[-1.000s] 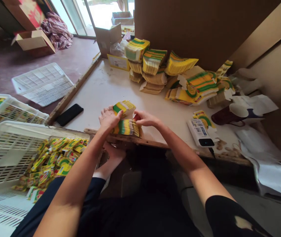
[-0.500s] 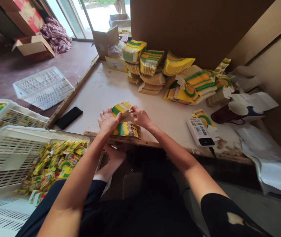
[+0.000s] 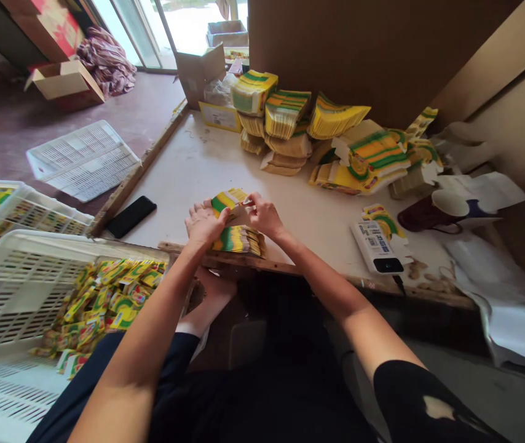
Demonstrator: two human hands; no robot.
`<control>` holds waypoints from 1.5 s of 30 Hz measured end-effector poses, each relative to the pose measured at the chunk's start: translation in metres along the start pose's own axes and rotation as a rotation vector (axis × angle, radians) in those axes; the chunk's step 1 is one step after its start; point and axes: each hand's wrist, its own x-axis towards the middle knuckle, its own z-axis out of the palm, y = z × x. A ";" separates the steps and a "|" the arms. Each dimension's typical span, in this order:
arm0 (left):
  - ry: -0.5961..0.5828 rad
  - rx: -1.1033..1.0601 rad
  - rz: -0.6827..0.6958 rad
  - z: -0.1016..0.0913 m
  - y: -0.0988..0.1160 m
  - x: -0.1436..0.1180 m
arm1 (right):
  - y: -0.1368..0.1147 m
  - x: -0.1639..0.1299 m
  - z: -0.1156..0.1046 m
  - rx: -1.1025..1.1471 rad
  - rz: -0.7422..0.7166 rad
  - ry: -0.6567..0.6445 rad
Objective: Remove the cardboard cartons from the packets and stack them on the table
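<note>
A small yellow and green carton (image 3: 228, 200) lies between my hands above the front edge of the table. My left hand (image 3: 205, 224) grips its near-left side, thumb towards me and fingers on the far side. With thumb and fingertips pinched at its right end, my right hand (image 3: 263, 214) holds the flap; the exact grip is partly hidden. Just below, at the table's edge, rests a row of flat folded cartons (image 3: 239, 241), close under both hands.
Stacks of flat cartons (image 3: 288, 114) stand at the back. A black phone (image 3: 132, 216) lies left; a power bank (image 3: 376, 247) and a dark mug (image 3: 422, 212) are on the right. A white crate (image 3: 11, 289) holding many small filled cartons (image 3: 115, 292) stands beside the table.
The view has shifted slightly, so everything sits a little differently in the picture. Both hands keep the same hold on the carton, with hardly any movement.
</note>
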 end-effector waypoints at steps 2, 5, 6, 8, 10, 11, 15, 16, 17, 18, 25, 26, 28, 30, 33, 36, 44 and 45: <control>0.003 0.002 0.002 0.000 0.000 0.000 | 0.000 0.001 0.001 -0.033 0.004 -0.001; 0.007 0.005 0.003 0.000 0.000 0.000 | -0.002 0.002 0.001 -0.099 0.005 -0.010; 0.005 0.006 0.002 0.000 0.000 0.000 | -0.003 0.002 0.000 -0.122 0.005 -0.013; -0.003 0.007 0.000 0.000 0.000 0.000 | -0.005 0.003 0.000 -0.161 -0.002 -0.023; -0.009 0.004 -0.002 -0.001 0.000 0.000 | -0.007 0.002 -0.002 -0.189 -0.018 -0.037; -0.011 0.004 -0.002 -0.001 0.000 0.000 | -0.007 0.002 -0.002 -0.200 -0.026 -0.045; -0.006 0.009 0.002 0.000 0.000 0.000 | -0.006 0.000 -0.005 -0.228 -0.046 -0.061; -0.003 0.009 0.004 0.000 0.000 0.000 | -0.006 0.000 -0.005 -0.231 -0.048 -0.061; 0.002 0.007 0.005 0.000 0.000 0.000 | -0.004 0.001 -0.005 -0.234 -0.050 -0.060; 0.007 0.006 0.006 0.000 0.000 0.000 | -0.003 0.002 -0.004 -0.235 -0.052 -0.058; -0.013 -0.008 -0.002 -0.003 0.001 -0.002 | 0.001 0.011 -0.001 -0.226 -0.082 -0.073; -0.016 -0.008 -0.005 -0.003 0.002 -0.002 | 0.001 0.012 -0.001 -0.227 -0.081 -0.078; -0.021 -0.005 -0.012 -0.004 0.002 -0.002 | 0.001 0.013 -0.002 -0.233 -0.072 -0.088; -0.022 -0.001 -0.015 -0.004 0.003 -0.002 | 0.000 0.014 -0.002 -0.240 -0.054 -0.100; -0.025 0.006 -0.005 -0.005 0.002 -0.002 | -0.003 0.015 -0.001 -0.244 -0.008 -0.113; -0.023 0.022 0.020 -0.004 0.001 -0.002 | -0.010 0.018 0.003 -0.228 0.060 -0.105; -0.002 0.041 0.052 -0.001 -0.002 0.000 | -0.024 0.020 0.015 -0.037 0.308 -0.054; -0.005 0.043 0.058 -0.001 -0.002 0.001 | -0.025 0.020 0.018 0.002 0.329 -0.061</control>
